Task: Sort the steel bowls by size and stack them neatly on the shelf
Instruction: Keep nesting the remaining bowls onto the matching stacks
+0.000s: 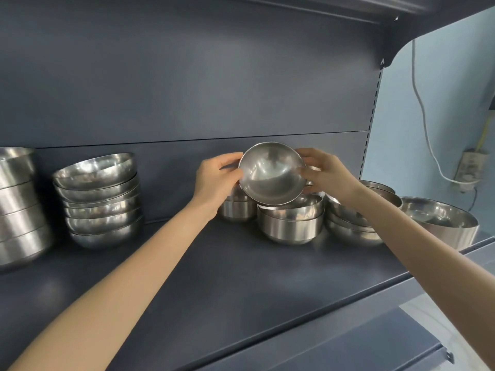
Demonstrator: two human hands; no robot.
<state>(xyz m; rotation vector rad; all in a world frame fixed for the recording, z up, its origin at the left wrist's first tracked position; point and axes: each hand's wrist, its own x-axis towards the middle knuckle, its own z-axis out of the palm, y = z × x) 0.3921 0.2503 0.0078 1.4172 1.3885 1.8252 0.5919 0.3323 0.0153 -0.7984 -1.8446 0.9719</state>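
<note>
Right now the sorting looks to be partway through, with one bowl lifted out for judging. A small steel bowl [270,175] is held in the air directly above the nested pair of bowls [290,223] on the shelf [241,277], tilted so its hollow faces the camera. The left hand [217,178] grips one side of its rim, thumb in front and fingers curled behind. The right hand [325,171] pinches the opposite side the same way. Whether the bowl's lower edge touches the nested pair cannot be told.

Just left of the nested pair, partly hidden by the left hand, stands a low stack of small bowls [237,210]. Just right of the pair sits a stack of wider bowls [348,223], and beyond that a large bowl [439,220] near the shelf's end. Well to the left of the pair stands a tall stack of shallow bowls [99,199], and farther left a stack of deep bowls [18,210], cut off by the frame.

The group around the nested pair appears unsorted, while the two far-left stacks seem finished. The next move likely calls for matching the held bowl's rim to a stack of its own size. The low stack left of the pair looks the closest fit. The bowl then has to be levelled and lowered squarely so it nests without tipping its neighbours.
</note>
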